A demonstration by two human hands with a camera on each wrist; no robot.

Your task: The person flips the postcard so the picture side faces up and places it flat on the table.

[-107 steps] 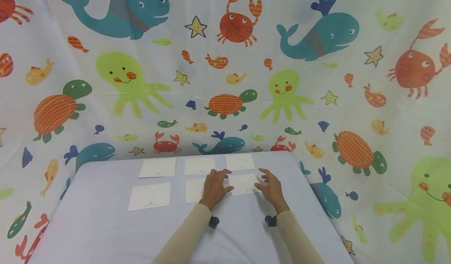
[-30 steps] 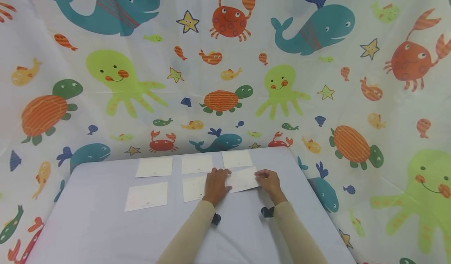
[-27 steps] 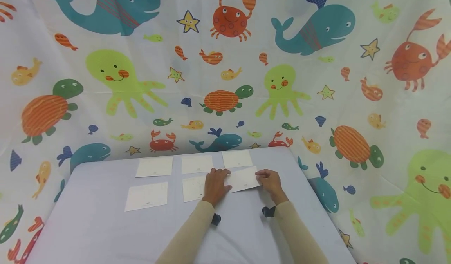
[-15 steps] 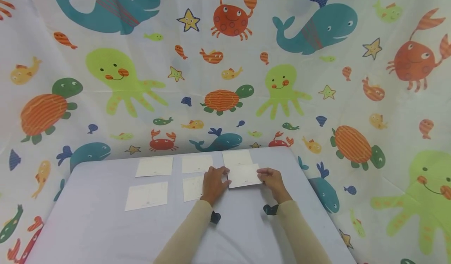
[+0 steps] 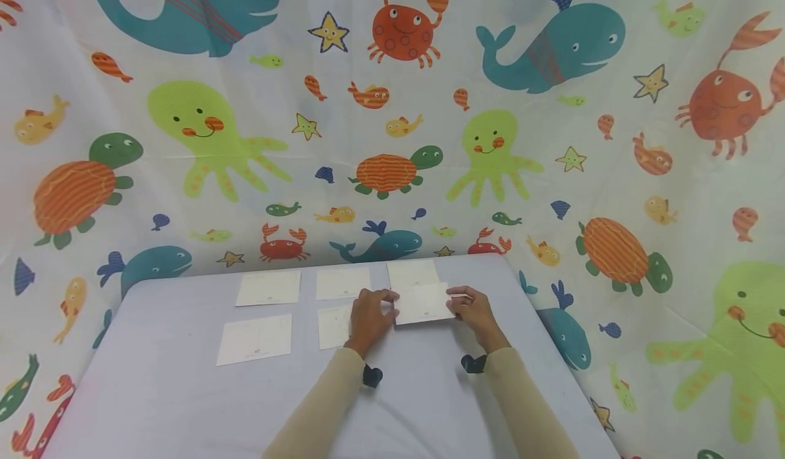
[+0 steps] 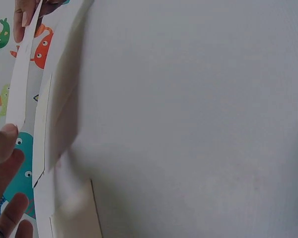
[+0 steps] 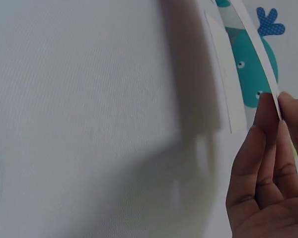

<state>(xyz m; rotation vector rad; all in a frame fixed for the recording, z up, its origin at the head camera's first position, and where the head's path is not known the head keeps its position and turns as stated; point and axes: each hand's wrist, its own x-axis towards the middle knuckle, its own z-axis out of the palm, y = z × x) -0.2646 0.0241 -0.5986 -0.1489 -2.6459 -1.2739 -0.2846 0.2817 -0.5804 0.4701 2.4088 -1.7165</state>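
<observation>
A white card with tiny print near its lower edge is held off the table between both hands. My left hand pinches its left edge, while my right hand grips the right edge. Seen from the right wrist, thumb and fingers clasp the card's end, and the card bows slightly. The left wrist view has the card almost edge-on, with a shadow on the cloth below. Its upper edge overlaps the back right card in the head view.
More white cards lie flat in two rows: back left, back middle, front left, and front middle, partly behind the left hand. A white cloth covers the table. Behind it hangs a sea-animal curtain.
Earlier the card lay flat between the two hands. The right hand took its right edge and tilted it up; then both hands raised it off the table.
</observation>
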